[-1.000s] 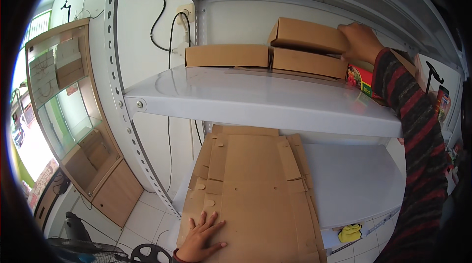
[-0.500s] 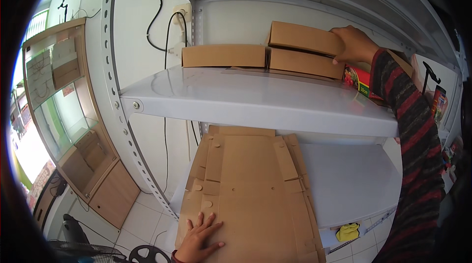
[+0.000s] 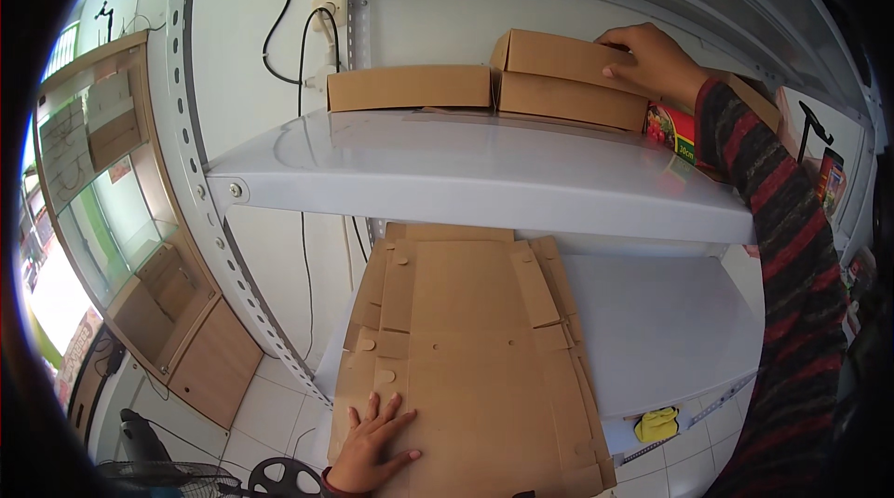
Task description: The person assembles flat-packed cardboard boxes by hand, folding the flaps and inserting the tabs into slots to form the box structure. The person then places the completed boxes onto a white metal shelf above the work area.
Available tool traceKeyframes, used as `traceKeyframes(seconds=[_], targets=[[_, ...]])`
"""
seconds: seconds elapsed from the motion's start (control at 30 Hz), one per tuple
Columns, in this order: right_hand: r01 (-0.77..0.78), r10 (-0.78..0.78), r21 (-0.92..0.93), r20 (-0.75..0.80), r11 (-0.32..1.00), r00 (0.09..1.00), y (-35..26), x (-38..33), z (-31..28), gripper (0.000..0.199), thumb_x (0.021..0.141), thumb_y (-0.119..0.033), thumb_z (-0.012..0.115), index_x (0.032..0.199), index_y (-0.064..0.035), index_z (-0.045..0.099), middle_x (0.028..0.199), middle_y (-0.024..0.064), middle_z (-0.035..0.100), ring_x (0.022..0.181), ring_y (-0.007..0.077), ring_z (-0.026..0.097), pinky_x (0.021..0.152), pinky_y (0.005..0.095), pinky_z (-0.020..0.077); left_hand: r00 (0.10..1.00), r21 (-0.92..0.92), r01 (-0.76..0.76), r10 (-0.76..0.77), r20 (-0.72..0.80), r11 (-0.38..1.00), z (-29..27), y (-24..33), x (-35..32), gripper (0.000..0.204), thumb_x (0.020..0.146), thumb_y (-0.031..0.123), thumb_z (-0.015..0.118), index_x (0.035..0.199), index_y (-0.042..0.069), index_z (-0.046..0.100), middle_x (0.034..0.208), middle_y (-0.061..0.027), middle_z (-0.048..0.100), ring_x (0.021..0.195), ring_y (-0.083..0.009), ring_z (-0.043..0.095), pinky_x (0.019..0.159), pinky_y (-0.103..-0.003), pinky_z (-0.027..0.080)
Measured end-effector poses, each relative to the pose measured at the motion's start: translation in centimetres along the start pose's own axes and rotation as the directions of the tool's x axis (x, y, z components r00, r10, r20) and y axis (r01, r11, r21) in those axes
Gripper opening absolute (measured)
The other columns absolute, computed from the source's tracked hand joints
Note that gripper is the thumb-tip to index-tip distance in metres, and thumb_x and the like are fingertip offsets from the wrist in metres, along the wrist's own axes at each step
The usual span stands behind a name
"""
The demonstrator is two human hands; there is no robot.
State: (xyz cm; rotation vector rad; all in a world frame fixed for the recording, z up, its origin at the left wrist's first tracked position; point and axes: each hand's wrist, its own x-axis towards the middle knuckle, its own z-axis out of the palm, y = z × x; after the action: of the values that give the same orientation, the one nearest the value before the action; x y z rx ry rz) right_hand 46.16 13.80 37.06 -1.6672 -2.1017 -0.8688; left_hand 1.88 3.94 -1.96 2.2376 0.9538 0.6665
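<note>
At the lower left, the left hand [image 3: 372,447] lies flat with fingers spread on the near end of a flattened cardboard sheet [image 3: 466,358], which rests on the lower shelf [image 3: 670,330] with its long axis running away from the person toward the wall. Above it, on the upper shelf [image 3: 484,172], a closed brown box [image 3: 410,88] sits to the left against the wall, touching a stack of two boxes on its right. The right hand [image 3: 652,60], arm raised high, rests with fingers curled over the far right end of the top box [image 3: 559,56]; this box runs left to right, so it stretches leftward from that hand. A red packet [image 3: 675,130] stands just beside the stack.
</note>
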Motion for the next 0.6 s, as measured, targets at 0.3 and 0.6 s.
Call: traceKeyframes(seconds=[0.3, 0.6], targets=[[0.069, -0.102, -0.185, -0.174, 0.980, 0.979, -0.1, -0.2, -0.3, 0.030, 0.081, -0.013, 0.072, 0.109, -0.0039, 0.065, 0.107, 0.0149, 0.069, 0.101, 0.0355, 0.064, 0.090, 0.0417, 0.0504, 1.000, -0.007, -0.012, 0.012, -0.007, 1.000, 0.2, -0.3, -0.1, 0.065, 0.083, 0.017, 0.073, 0.143, 0.013, 0.050, 0.158, -0.0162, 0.031, 0.150, -0.0410, 0.013, 0.115, -0.064, 0.001], [0.136, -0.149, -0.149, -0.080, 0.979, 0.986, -0.4, -0.5, 1.2, 0.029, 0.082, -0.009, 0.069, 0.111, -0.0041, 0.068, 0.125, 0.0136, 0.063, 0.119, 0.0342, 0.055, 0.102, 0.0417, 0.0445, 1.000, -0.001, -0.003, 0.003, -0.005, 1.000, 0.2, -0.2, -0.1, 0.064, 0.083, 0.018, 0.073, 0.143, 0.013, 0.050, 0.158, -0.0159, 0.030, 0.150, -0.0409, 0.013, 0.116, -0.062, 0.002]])
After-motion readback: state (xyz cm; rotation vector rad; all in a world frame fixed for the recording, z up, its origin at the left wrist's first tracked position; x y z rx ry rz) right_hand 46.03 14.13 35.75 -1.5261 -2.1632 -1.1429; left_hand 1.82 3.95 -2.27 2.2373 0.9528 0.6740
